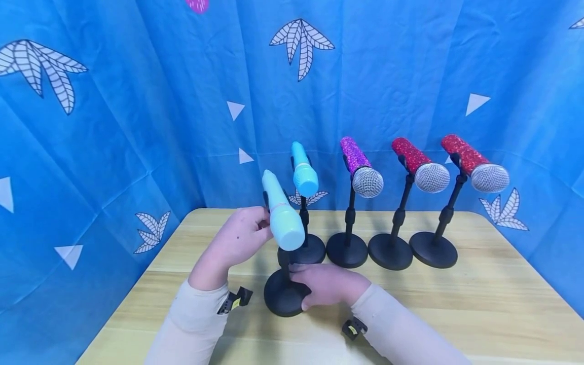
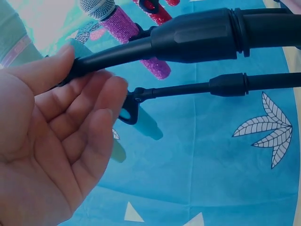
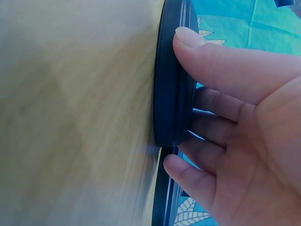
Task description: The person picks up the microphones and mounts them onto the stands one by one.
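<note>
A pale mint microphone [image 1: 286, 223] sits tilted in the clip of a black desktop microphone stand [image 1: 278, 296], nearest me on the table. My left hand [image 1: 237, 235] pinches the stand's thin neck just below the clip; in the left wrist view, thumb and fingers meet around that neck [image 2: 117, 51]. Low on the same stand, my right hand [image 1: 330, 284] grips the round base. The right wrist view has the thumb on the rim of the base [image 3: 174, 89] and the fingers around its far side. The base looks upright on the wood.
Behind stands a row of similar stands holding a turquoise microphone [image 1: 304, 172], a purple glittery one [image 1: 356, 154] and two red glittery ones [image 1: 412, 157]. The turquoise one's base [image 1: 315, 251] is close behind my right hand. Blue patterned cloth [image 1: 182, 101] surrounds the wooden table [image 1: 479, 304].
</note>
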Demonstrator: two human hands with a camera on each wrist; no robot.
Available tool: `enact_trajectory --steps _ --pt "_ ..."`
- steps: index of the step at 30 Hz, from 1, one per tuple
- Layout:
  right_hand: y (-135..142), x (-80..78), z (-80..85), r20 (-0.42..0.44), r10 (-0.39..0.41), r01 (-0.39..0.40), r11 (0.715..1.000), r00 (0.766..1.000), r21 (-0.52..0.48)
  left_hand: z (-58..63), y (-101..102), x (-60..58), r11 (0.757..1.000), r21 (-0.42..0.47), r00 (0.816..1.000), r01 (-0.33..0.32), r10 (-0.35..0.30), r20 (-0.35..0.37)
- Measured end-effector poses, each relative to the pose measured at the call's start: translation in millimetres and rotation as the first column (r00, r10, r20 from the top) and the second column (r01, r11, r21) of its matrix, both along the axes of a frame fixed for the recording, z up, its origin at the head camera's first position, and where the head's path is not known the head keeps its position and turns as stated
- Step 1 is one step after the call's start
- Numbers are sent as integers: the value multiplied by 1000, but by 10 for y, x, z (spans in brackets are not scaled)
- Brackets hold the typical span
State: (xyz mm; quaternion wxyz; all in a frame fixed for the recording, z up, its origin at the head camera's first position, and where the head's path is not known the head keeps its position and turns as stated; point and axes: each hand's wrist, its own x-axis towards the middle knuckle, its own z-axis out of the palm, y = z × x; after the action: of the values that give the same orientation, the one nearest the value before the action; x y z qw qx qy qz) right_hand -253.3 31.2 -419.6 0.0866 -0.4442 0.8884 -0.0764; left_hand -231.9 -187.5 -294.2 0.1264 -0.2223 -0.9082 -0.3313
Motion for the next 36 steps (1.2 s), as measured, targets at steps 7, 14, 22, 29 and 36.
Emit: enact_trajectory --steps 7,14,22,29,36 --pt "12 -8 2 31 -5 5 1000 1000 -20 20 13 25 998 62 998 19 -14 -68" --pt "36 -35 45 61 -7 13 995 998 -102 18 23 32 996 79 996 44 -38 -79" --pt "10 20 409 310 53 141 811 949 -568 -2 20 38 996 73 995 44 -37 -90" --pt "-102 34 504 248 6 158 755 969 -636 -9 37 48 996 72 994 49 -42 -98" --pt "-214 34 370 242 -120 258 677 963 -689 -2 36 45 998 53 994 33 -27 -103"
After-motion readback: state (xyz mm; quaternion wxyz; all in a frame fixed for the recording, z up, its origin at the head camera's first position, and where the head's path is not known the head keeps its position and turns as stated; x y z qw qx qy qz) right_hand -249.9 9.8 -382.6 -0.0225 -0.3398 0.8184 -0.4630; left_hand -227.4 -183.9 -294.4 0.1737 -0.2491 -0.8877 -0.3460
